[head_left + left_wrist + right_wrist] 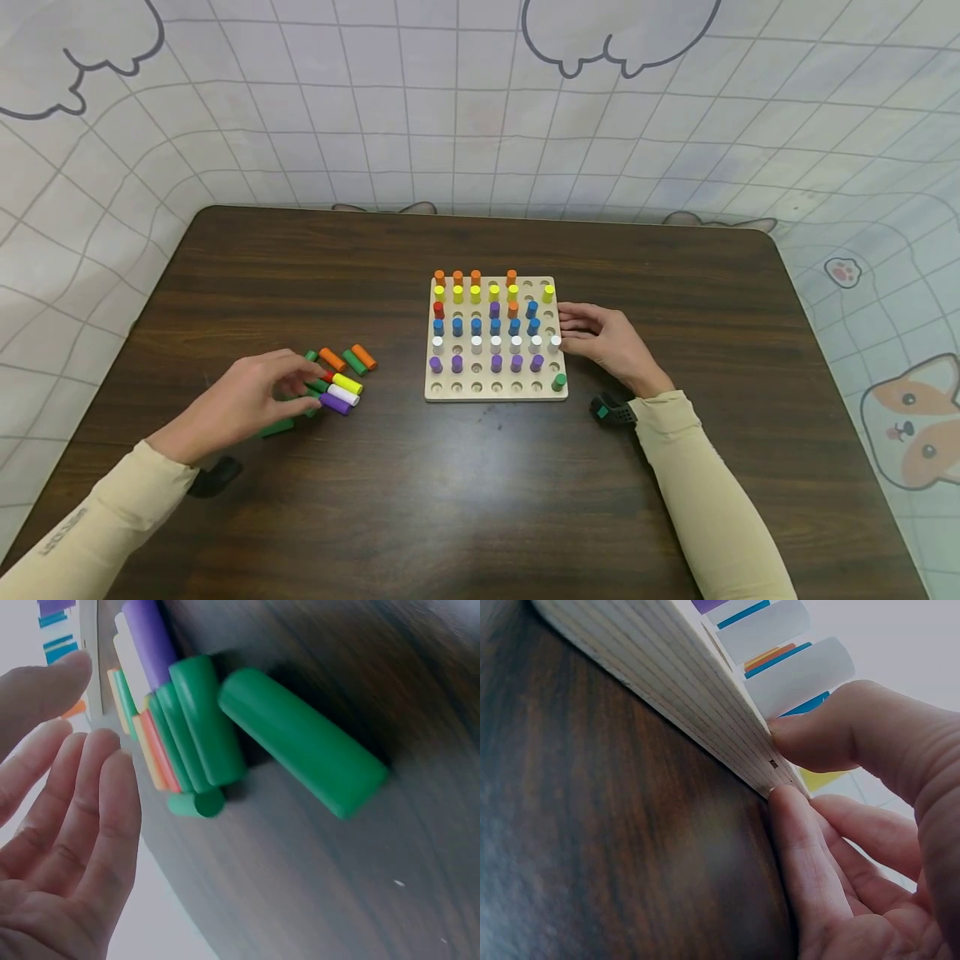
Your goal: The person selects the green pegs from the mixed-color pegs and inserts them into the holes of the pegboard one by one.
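Note:
My left hand [251,400] hovers over a small pile of loose coloured pegs, thumb apart from the fingers and nothing held between them. In the left wrist view, a green peg [304,742] lies apart from the others, with a purple peg [150,641] and a white peg [131,664] farther off. My right hand [611,342] touches the right side of a pale wooden pegboard [497,395]; thumb and fingertips meet its edge in the right wrist view. Rows of orange, yellow, blue, white and purple pegs stand upright in it, with several holes unfilled.
The pegboard lies flat on a dark wood table [480,500]. A lone green peg [558,382] stands at the board's near right corner. Two orange pegs [364,357] lie at the pile's far side. A patterned white cloth [465,100] hangs behind the table.

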{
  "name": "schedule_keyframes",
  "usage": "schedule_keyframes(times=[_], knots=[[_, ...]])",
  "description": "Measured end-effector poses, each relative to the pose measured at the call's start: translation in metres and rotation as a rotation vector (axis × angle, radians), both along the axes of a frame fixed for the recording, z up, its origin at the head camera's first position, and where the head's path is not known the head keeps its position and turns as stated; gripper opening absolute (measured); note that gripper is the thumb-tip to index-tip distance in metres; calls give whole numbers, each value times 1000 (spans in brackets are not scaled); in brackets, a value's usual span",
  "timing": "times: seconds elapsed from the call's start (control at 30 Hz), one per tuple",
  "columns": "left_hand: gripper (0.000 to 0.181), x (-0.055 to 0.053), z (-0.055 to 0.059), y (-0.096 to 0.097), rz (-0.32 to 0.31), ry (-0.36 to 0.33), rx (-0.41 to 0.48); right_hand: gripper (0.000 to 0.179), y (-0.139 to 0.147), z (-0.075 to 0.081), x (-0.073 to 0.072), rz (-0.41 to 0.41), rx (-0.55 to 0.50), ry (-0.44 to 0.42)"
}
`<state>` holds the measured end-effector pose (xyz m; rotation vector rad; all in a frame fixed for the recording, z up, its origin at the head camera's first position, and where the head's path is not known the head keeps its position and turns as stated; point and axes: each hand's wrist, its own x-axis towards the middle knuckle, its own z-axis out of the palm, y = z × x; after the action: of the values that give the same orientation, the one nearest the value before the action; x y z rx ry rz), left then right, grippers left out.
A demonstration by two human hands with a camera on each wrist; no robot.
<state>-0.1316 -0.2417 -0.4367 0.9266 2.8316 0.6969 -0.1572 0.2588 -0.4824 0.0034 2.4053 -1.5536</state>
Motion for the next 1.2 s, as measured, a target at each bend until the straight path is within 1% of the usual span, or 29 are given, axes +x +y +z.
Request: schedule_keyframes(times=[0.2,0.7,0.93,1.2], knots=[[32,1,-3,-11,7,-27,2,63,0,1,0,-10,-4,0],[32,2,-8,-30,32,-164,-46,62,3,2,-1,-18,-11,2],[33,4,-13,-34,37,-184,-62,62,3,0,-2,-16,-18,-10],[33,8,-15,-41,42,-216,-46,62,1,-2,-2,-13,-19,-14]])
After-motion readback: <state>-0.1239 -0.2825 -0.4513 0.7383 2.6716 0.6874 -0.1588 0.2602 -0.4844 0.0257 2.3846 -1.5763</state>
